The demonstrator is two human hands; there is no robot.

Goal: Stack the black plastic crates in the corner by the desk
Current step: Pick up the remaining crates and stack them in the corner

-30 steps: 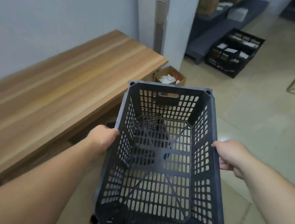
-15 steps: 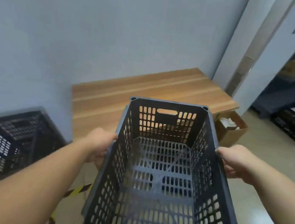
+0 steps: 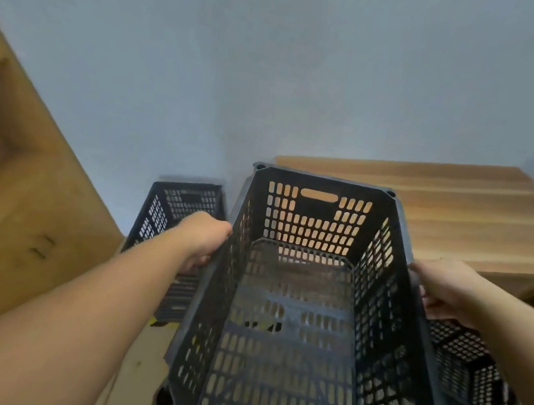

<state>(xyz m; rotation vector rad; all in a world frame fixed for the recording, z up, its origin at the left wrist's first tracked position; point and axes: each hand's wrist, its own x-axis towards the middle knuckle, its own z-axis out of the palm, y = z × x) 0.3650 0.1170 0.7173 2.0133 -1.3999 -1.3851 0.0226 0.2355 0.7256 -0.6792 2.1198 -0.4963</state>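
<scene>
Squarely between both grips, black crate (image 3: 296, 307).

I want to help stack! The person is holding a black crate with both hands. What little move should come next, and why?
Probably swing the held crate a bit to the left and line it up over the crate by the wall. The left hand and right hand grip its sides, it hangs in the air, and that other crate stands open beside the desk.

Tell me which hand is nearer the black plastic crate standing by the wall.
Left. The left hand grips the carried black crate beside the standing crate; the right hand holds the opposite rim.
</scene>
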